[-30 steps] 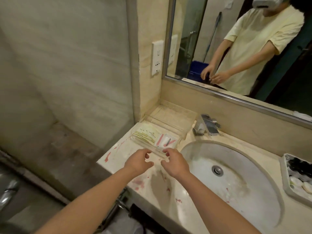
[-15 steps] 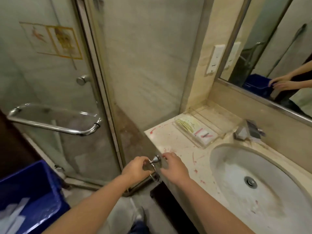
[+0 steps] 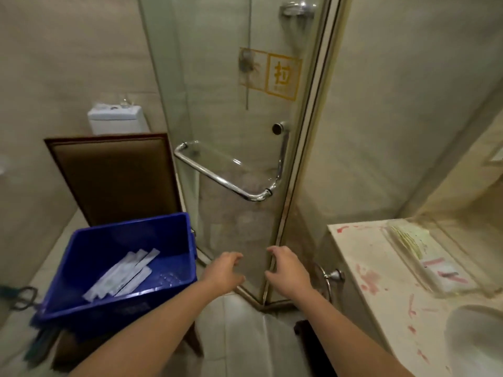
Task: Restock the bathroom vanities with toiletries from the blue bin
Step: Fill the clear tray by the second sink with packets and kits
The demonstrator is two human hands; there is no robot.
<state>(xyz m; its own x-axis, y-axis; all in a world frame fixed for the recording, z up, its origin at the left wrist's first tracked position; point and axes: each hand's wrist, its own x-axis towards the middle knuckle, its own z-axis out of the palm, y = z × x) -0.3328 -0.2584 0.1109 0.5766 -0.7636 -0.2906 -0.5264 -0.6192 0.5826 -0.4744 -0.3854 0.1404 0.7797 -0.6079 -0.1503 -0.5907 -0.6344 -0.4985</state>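
My left hand (image 3: 223,270) and right hand (image 3: 285,273) hang empty, fingers loosely curled, before the glass shower door (image 3: 217,118); blue bin (image 3: 109,240) left, surface (image 3: 381,289) right.

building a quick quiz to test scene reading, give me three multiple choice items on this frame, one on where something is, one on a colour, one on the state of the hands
1. Where is the blue bin?
A. left of the left hand
B. between the hands
C. right of the right hand

2. What colour are the long packets in the bin?
A. red
B. black
C. white

3. What are the hands doing?
A. both grip packets
B. both empty, fingers loosely curled
C. one grips a packet

Answers: 1 A, the bin sits left of both hands; 2 C, the wrappers show white against the blue floor; 3 B, neither hand holds anything.
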